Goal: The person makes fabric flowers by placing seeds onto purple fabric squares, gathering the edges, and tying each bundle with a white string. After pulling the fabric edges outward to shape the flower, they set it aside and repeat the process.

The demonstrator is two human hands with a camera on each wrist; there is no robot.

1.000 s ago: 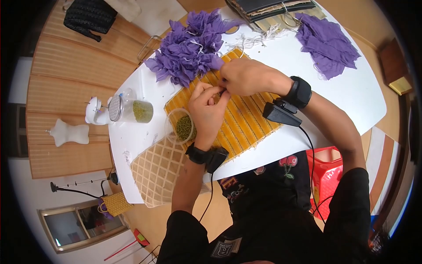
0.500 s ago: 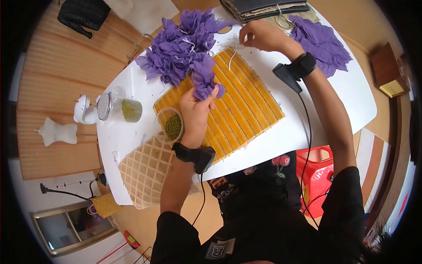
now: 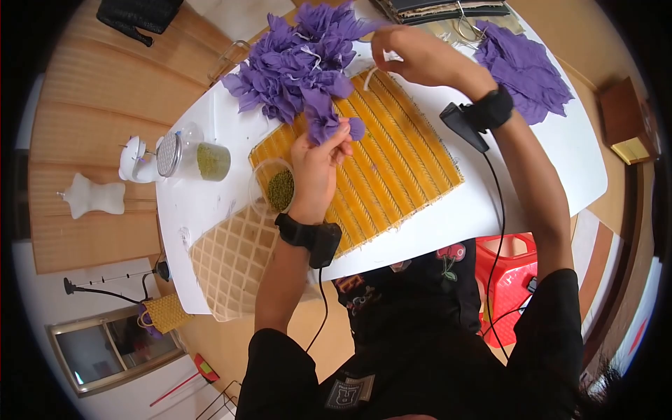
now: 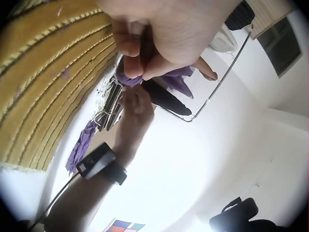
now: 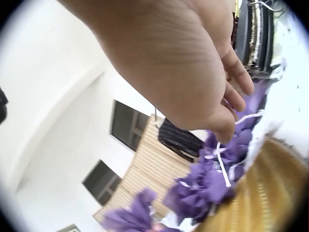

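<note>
My left hand point(image 3: 315, 171) pinches a gathered piece of purple cloth point(image 3: 322, 124) over the yellow striped fabric point(image 3: 399, 157). In the left wrist view, thumb and fingers close on a purple bunch point(image 4: 126, 77). At the far edge of the yellow fabric, my right hand point(image 3: 427, 57) holds a white string point(image 5: 221, 164) between thumb and fingers; one end dangles. Beyond the left hand lies a heap of ruffled purple cloth point(image 3: 287, 66) with white ties. A clear bowl point(image 3: 255, 185) with green beans point(image 3: 281, 190) stands beside the left wrist.
A clear jar point(image 3: 213, 161) with green contents lies on its side at the left. Beige lattice cloth point(image 3: 231, 262) covers the near left table corner. Flat purple cloth point(image 3: 525, 73) and a dark sample book point(image 3: 448, 10) lie at the far right. A red stool point(image 3: 500, 301) stands below.
Both hands worked together at the cloth one second ago. The right hand then moved away to the far right and now has a white string. The left hand kept the purple piece.
</note>
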